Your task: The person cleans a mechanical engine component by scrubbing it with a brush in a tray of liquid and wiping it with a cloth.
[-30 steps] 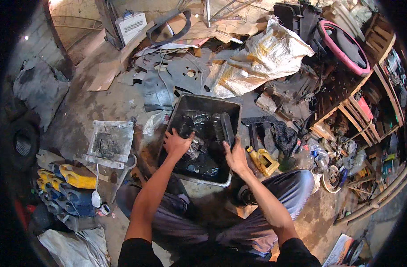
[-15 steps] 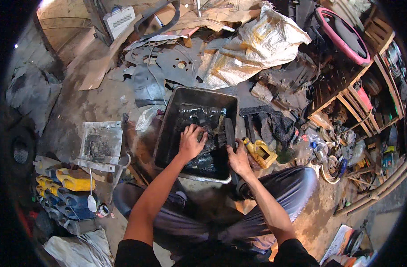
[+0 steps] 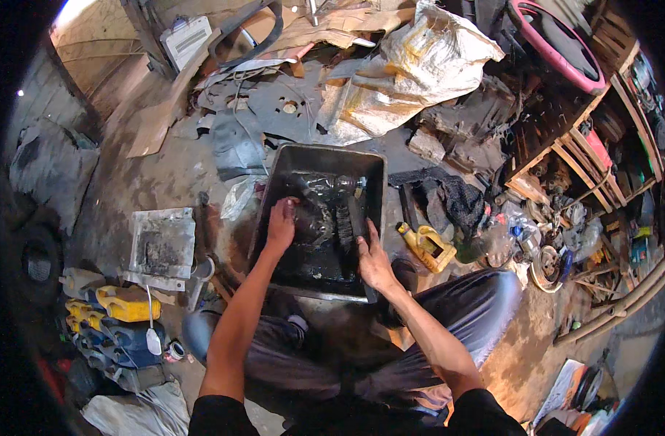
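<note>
A black rectangular tub [image 3: 268, 282] with dark, wet liquid in it stands on the floor between my bent legs. In its right half is a long-backed scrubbing brush [image 3: 357, 218], its dark bristles pointing left. My right hand [image 3: 376, 265] grips the near end of the brush's back, by the tub's right wall. My left hand [image 3: 281, 227] is inside the left part of the tub, fingers curled. What those fingers hold is hidden. Between the hands a dark, shiny wet part [image 3: 316, 219] lies in the liquid; its kind cannot be made out.
Right of the tub lie a yellow cut-open jug [image 3: 428, 247] and dark mesh cloth [image 3: 460, 203]. A square metal pan [image 3: 162, 243] and yellow bottles [image 3: 125, 303] are on the left. Beyond the tub lies a white sack [image 3: 420, 69]; a wooden rack [image 3: 565, 156] stands at right.
My left hand has moved left, off the middle of the tub toward its left wall. My right hand and the brush have shifted slightly left and toward me.
</note>
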Motion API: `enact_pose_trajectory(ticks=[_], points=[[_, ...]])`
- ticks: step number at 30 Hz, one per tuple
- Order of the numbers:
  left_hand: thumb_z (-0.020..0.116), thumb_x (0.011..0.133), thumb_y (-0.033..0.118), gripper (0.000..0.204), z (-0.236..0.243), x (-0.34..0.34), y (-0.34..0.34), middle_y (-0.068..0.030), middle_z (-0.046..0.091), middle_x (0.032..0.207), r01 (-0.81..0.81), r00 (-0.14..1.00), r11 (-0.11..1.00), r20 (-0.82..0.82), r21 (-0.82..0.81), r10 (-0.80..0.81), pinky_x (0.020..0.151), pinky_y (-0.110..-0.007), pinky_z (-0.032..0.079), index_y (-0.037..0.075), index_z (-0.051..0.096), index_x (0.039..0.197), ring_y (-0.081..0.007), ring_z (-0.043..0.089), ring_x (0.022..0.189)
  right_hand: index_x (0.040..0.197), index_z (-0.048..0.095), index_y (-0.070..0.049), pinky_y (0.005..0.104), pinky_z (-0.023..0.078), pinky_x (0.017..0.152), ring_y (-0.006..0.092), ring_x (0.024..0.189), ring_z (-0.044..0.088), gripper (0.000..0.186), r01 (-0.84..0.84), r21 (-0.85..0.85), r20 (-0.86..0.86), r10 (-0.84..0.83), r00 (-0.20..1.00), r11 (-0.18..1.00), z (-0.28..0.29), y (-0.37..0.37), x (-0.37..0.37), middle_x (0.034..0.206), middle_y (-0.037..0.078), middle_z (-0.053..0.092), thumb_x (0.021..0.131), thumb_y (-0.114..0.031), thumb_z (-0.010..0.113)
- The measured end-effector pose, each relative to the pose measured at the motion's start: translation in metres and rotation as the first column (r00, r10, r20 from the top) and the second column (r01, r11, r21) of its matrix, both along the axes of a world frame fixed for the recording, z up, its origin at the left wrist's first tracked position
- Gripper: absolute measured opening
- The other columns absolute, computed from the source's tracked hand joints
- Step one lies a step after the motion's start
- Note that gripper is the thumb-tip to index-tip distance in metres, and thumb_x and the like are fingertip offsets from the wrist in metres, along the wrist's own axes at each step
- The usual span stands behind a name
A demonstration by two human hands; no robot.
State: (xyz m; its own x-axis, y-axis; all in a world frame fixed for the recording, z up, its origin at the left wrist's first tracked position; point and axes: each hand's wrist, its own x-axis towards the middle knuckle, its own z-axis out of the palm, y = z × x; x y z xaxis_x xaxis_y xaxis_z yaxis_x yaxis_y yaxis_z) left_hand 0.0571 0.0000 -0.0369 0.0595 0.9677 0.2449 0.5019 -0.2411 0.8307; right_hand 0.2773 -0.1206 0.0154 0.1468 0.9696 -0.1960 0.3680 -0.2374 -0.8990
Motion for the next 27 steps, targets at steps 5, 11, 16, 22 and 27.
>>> enact_pose_trajectory(ticks=[5,11,16,22,27], points=[[0.063,0.088,0.022,0.025,0.008,0.011,-0.008,-0.0125,0.06,0.107,0.091,0.996,0.996,0.008,0.003,-0.091,0.093,-0.038,0.041,0.006,0.058,0.107,-0.032,0.054,0.103,0.15,0.017,-0.009,0.0455,0.047,0.08,0.0375,0.08,0.063,0.056,-0.018,0.045,0.183,0.009,0.983,0.999,0.002,-0.003,-0.018,0.085,0.025,0.062,0.101,-0.031,0.035],[0.063,0.085,0.018,0.022,0.004,0.012,0.008,-0.0117,0.062,0.103,0.06,0.998,0.995,-0.018,-0.075,-0.062,0.092,-0.04,0.041,0.007,0.061,0.104,-0.0333,0.055,0.102,0.146,0.021,-0.003,0.0526,0.045,0.085,0.05,0.1,0.057,0.053,-0.068,-0.011,0.191,0.069,0.979,0.998,0.026,0.01,-0.028,0.103,0.034,0.06,0.099,-0.023,0.036],[0.071,0.074,0.021,0.037,0.002,0.001,0.008,-0.0112,0.06,0.105,0.129,0.981,0.991,-0.141,-0.035,-0.133,0.095,-0.041,0.04,0.008,0.059,0.107,-0.0343,0.052,0.105,0.147,0.019,-0.005,0.0547,0.046,0.084,0.0516,0.095,0.057,0.057,-0.067,-0.104,0.32,0.097,0.942,0.992,0.024,0.036,-0.037,0.095,0.035,0.061,0.099,-0.027,0.037],[0.076,0.065,0.022,0.048,0.031,0.0,-0.01,-0.0102,0.057,0.106,0.278,0.947,0.96,-0.164,-0.017,-0.277,0.096,-0.041,0.039,0.009,0.058,0.107,-0.0311,0.054,0.104,0.147,0.018,-0.003,0.0572,0.045,0.084,0.0529,0.093,0.057,0.057,-0.08,-0.089,0.316,0.104,0.943,0.993,0.02,0.033,-0.029,0.096,0.037,0.06,0.099,-0.027,0.037],[0.07,0.073,0.015,0.032,0.007,0.004,0.004,-0.007,0.062,0.101,0.088,0.991,0.996,-0.101,0.02,-0.086,0.091,-0.038,0.043,0.011,0.061,0.103,-0.0287,0.057,0.105,0.146,0.018,-0.003,0.0561,0.046,0.085,0.0515,0.093,0.059,0.056,-0.06,-0.062,0.317,0.077,0.945,0.996,0.016,0.031,-0.042,0.098,0.034,0.062,0.098,-0.025,0.038]])
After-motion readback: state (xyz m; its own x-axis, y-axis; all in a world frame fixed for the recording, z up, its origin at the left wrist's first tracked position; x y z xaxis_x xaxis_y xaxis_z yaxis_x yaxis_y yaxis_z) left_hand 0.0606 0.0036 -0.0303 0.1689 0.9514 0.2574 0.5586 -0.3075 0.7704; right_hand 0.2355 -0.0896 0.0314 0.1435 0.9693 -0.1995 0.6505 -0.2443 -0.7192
